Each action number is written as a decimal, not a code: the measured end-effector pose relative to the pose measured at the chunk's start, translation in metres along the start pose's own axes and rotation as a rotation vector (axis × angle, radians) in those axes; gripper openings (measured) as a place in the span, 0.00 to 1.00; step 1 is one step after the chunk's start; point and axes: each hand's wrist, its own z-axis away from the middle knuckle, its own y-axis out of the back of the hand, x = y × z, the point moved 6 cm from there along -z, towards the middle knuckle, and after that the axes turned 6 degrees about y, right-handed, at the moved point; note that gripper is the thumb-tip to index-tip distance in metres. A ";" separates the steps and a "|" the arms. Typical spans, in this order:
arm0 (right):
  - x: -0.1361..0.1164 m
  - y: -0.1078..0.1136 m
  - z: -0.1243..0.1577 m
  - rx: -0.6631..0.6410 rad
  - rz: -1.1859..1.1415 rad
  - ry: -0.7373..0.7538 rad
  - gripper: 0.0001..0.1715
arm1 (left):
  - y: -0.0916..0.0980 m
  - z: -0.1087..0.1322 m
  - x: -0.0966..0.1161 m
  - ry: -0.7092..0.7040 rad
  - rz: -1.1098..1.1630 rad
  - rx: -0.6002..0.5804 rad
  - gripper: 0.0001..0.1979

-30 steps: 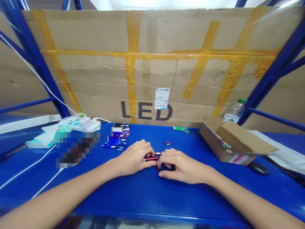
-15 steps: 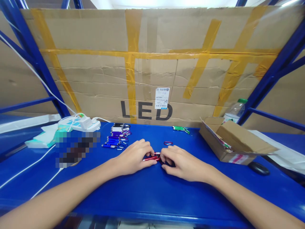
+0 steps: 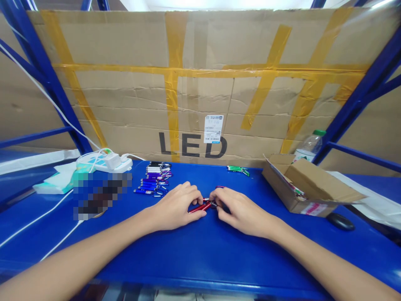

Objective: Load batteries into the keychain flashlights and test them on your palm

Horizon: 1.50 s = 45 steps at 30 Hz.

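Note:
On the blue table [image 3: 194, 255], my left hand [image 3: 177, 207] is closed round a small red keychain flashlight [image 3: 199, 207]. My right hand [image 3: 238, 209] pinches that flashlight's silver end, fingertips pressed together right at it. A red carabiner clip [image 3: 220, 187] peeks out just behind my right hand's fingers. Both hands rest low on the table top, near its middle.
Several blue, purple and black keychain flashlights [image 3: 155, 179] lie in a row left of my hands. Green flashlights [image 3: 238, 169] lie further back. An open cardboard box [image 3: 308, 184] stands at the right, with a plastic bottle [image 3: 308, 146] behind and a black mouse [image 3: 340, 220] beside it. A white power strip [image 3: 105, 163] sits at left.
My right hand has slid up and left along the table to the flashlight's end, now covering most of the red carabiner. The flashlight has tilted slightly. My left hand stayed put.

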 end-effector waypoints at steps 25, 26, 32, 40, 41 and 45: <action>0.006 0.002 -0.002 -0.008 0.094 -0.081 0.12 | -0.001 0.001 -0.002 -0.011 -0.013 -0.018 0.17; 0.008 0.002 -0.002 0.017 0.091 -0.079 0.12 | -0.001 0.001 -0.001 -0.013 -0.015 -0.026 0.17; 0.025 -0.001 0.001 0.055 0.207 -0.144 0.16 | -0.002 0.000 -0.002 -0.002 -0.066 -0.030 0.17; 0.036 -0.005 0.002 0.048 0.299 -0.195 0.21 | -0.004 -0.001 -0.007 0.040 -0.102 -0.017 0.14; 0.038 -0.006 0.002 0.045 0.306 -0.210 0.22 | -0.004 -0.001 -0.007 0.039 -0.109 -0.011 0.14; 0.043 -0.011 0.004 -0.005 0.334 -0.238 0.26 | -0.003 0.000 -0.008 0.053 -0.150 0.012 0.16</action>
